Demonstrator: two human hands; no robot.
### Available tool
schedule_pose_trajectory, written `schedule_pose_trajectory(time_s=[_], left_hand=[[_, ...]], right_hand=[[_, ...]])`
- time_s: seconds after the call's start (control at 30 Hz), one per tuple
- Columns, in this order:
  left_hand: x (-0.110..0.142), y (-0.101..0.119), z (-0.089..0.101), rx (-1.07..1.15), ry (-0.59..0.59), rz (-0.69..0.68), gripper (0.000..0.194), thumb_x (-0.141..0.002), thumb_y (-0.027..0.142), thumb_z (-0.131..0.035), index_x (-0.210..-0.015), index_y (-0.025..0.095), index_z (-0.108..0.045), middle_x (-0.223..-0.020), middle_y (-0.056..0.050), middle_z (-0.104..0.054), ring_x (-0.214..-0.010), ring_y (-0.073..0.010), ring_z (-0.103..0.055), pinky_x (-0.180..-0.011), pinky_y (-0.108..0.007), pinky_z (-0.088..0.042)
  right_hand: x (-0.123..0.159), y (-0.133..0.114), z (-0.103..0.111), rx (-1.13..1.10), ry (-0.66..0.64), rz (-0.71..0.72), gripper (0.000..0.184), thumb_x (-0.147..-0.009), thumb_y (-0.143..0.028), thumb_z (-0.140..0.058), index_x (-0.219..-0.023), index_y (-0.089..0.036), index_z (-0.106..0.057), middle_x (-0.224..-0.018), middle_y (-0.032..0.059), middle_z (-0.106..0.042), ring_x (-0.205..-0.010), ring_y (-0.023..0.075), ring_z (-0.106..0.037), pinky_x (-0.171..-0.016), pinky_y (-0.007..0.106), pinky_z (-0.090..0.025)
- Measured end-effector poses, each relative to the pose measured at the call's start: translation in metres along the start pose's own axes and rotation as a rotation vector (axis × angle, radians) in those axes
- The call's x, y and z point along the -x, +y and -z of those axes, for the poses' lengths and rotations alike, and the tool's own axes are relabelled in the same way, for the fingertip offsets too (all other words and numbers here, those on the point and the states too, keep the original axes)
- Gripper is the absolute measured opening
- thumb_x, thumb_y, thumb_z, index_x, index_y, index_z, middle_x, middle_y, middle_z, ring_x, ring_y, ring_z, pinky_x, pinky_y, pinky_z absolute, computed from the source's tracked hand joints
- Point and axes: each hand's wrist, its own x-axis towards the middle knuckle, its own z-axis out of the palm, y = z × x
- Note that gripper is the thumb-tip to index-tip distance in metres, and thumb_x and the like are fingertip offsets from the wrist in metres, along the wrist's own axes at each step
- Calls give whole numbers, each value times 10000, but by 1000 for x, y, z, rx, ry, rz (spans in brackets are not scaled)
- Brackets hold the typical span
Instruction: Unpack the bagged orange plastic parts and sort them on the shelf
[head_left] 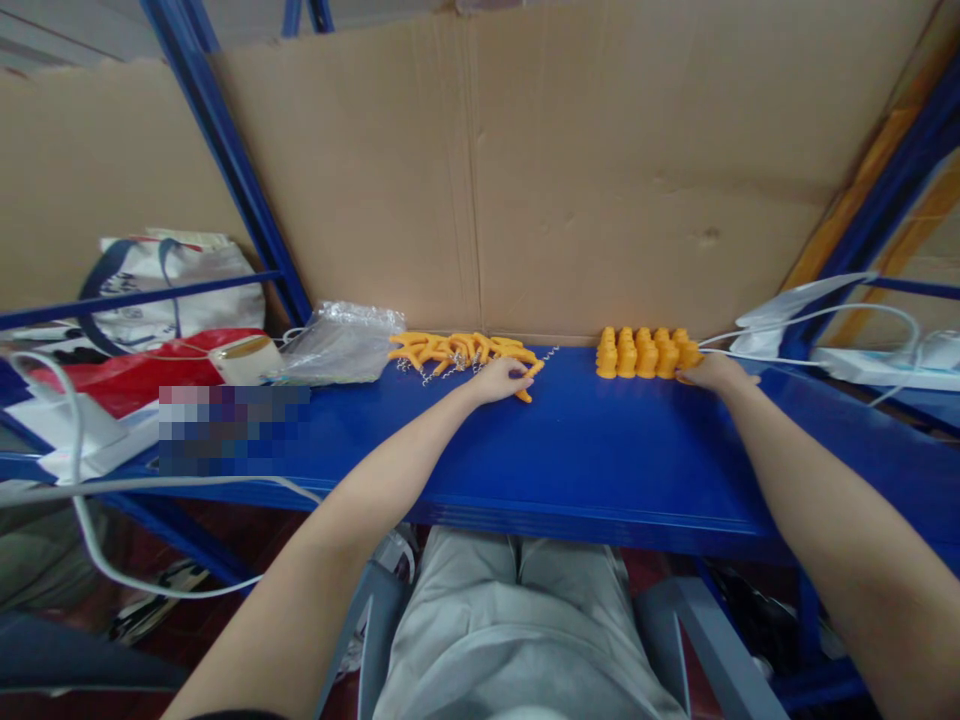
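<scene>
My left hand is closed round an orange corkscrew, its curved handle showing past the fingers and its metal spiral pointing to the back right. Right beside that hand lies a pile of similar orange corkscrews, spirals facing toward me. On the right, rows of orange plastic bell-shaped pieces stand upright, close together. My right hand has its fingers closed on the orange bell-shaped piece at the near right corner of these rows. The fingertips partly hide that piece.
Both hands are over a blue shelf table backed by cardboard. Left of the corkscrews are a clear plastic bag, a red package and white cables. A white power strip and more cable lie at the right.
</scene>
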Motion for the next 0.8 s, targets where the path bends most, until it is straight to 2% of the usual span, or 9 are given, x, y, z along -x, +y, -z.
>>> schedule_pose_trajectory(time_s=[0.17,0.27,0.33,0.4,0.47,0.53,0.63,0.73,0.8], left_hand=[[4,2,1,-160,-30,-16,105,-822,154,-643,-803,167,-746,-918,-63,-744,-942,-212,-691,-906,-340,-532],[5,4,5,-287,-2,-66,86,-819,184,-663,-796,170,-745,-967,-77,-748,-997,-229,-683,-942,-365,-522],[6,7,8,-380,38,-87,94,-810,252,-695,-817,176,-749,-993,-85,-749,-1028,-256,-674,-962,-398,-512],[8,11,13,-435,74,-45,162,-807,340,-705,-858,194,-756,-986,-80,-754,-1022,-276,-677,-945,-412,-514],[11,16,17,-443,46,49,215,-805,421,-695,-824,217,-758,-900,-67,-758,-962,-283,-693,-879,-387,-529],[14,20,21,-415,-41,116,252,-786,467,-694,-721,229,-745,-788,-59,-742,-882,-282,-705,-804,-353,-533],[15,22,22,-354,-147,144,178,-740,370,-703,-627,233,-708,-695,-38,-714,-785,-255,-705,-732,-312,-521],[14,21,21,-323,-135,173,44,-704,245,-694,-730,231,-727,-724,-26,-729,-781,-241,-705,-729,-298,-518],[14,22,21,-340,-67,184,156,-700,226,-701,-851,225,-740,-807,-44,-751,-843,-260,-710,-765,-314,-525]], right_hand=[[3,-3,3,15,14,-40,619,-938,-423,-567,-1476,-125,-490,-1506,235,-484,-1428,362,-408,-1059,490,-363],[12,-9,8,-12,122,-102,588,-940,-466,-536,-1418,-125,-527,-1472,252,-511,-1404,370,-435,-1040,518,-362],[17,-13,11,-12,208,-119,543,-944,-419,-525,-1387,-104,-529,-1422,256,-548,-1359,354,-487,-1038,494,-351],[21,-16,13,-6,295,-105,510,-945,-343,-514,-1374,-69,-504,-1386,255,-567,-1315,336,-523,-1028,460,-340],[26,-21,15,1,367,-38,492,-952,-310,-486,-1359,-34,-483,-1365,261,-568,-1285,331,-533,-1015,449,-333],[33,-27,17,20,416,50,464,-961,-308,-456,-1323,-20,-490,-1339,272,-567,-1252,333,-535,-998,453,-334],[43,-38,19,53,462,165,414,-943,-283,-458,-1275,-41,-511,-1290,267,-577,-1199,332,-536,-958,454,-354],[47,-48,15,55,472,285,362,-908,-235,-501,-1235,-85,-538,-1255,232,-592,-1163,326,-541,-922,434,-384],[48,-54,10,56,460,380,332,-884,-217,-535,-1197,-111,-567,-1217,209,-609,-1144,328,-548,-897,418,-401]])
